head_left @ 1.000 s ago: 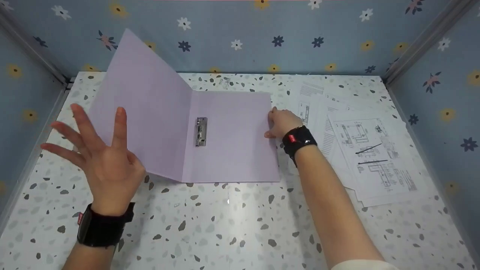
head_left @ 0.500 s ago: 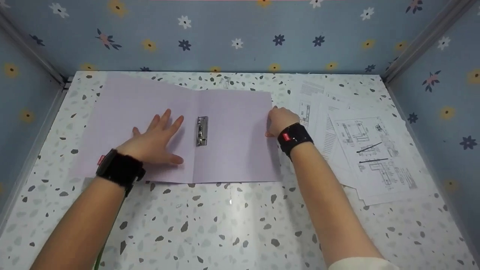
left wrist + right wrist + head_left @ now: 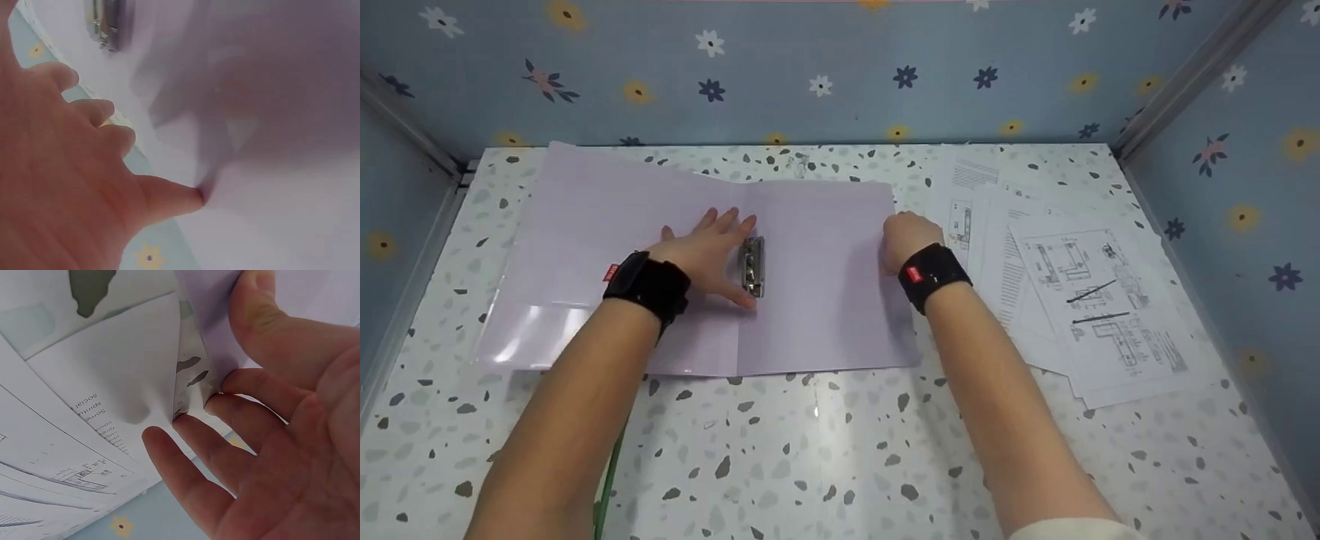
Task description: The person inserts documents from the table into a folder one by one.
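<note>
- Shifted rightward since the earlier frame, the left hand (image 3: pixel 699 259) spreads beside the metal clip (image 3: pixel 754 268); in the head view, the folder (image 3: pixel 825 330) lies open near the back edge of the counter (image 3: pixel 810 480), papers (image 3: pixel 1110 356) toward its right edge.
- Left wrist: fingers apart, thumb seemingly pressing; flattening looks like the step in hand.
- Right wrist: right hand (image 3: pixel 281 410) pinches the folder's edge; next likely calls for firm pressure along the fold.

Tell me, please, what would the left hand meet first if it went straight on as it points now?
Probably the clip: in the head view it lies before the left hand, between thumb and index finger. The fingertips point past it over the folder; height is unclear.
</note>
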A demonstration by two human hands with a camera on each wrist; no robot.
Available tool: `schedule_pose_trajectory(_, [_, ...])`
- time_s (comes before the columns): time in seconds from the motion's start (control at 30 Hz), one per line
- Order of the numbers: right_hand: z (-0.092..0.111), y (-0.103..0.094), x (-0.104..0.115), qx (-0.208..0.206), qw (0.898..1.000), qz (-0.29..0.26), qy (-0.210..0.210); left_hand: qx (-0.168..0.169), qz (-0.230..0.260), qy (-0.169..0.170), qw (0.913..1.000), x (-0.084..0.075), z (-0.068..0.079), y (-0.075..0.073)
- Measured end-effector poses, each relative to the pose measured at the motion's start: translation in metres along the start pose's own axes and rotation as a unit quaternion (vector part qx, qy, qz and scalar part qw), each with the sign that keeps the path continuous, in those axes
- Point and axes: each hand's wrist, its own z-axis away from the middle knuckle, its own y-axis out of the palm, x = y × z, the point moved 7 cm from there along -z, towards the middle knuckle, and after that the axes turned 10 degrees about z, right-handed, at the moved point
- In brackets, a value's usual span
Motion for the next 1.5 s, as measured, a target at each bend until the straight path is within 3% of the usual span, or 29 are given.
schedule_pose_trajectory(0.3, [0.008,-0.005,0.005,-0.018,1.0,0.008,-0.014,-0.031,0.042,0.019,0.9985,0.027,-0.005,0.014])
schedule_pose_trajectory(0.57, [0.017,-0.012,0.025,-0.082,0.992,0.08,-0.056,-0.058,0.031,0.016,0.9977,0.036,-0.013,0.029])
schedule_pose_trajectory(0.77, [0.024,-0.016,0.049,-0.058,0.992,0.09,-0.072,-0.068,0.029,0.006,0.9973,0.034,-0.013,0.03])
schedule_pose_trajectory(0.87, [0.029,-0.02,0.067,-0.033,0.994,0.06,-0.085,-0.061,0.028,-0.003,0.9977,0.031,-0.012,0.03])
schedule_pose_trajectory(0.97, [0.035,-0.022,0.095,-0.017,0.993,-0.016,-0.116,-0.053,0.029,-0.015,0.9981,0.029,-0.01,0.03])
schedule_pose_trajectory(1.17, [0.037,-0.01,0.141,-0.029,0.97,-0.169,-0.172,-0.051,0.03,-0.019,0.9981,0.028,-0.008,0.029])
schedule_pose_trajectory(1.37, [0.031,0.01,0.15,-0.015,0.955,-0.257,-0.15,-0.051,0.041,-0.016,0.9978,0.029,-0.008,0.032])
schedule_pose_trajectory(1.5, [0.026,0.015,0.149,-0.024,0.957,-0.26,-0.13,-0.051,0.045,-0.015,0.9976,0.029,-0.009,0.032])
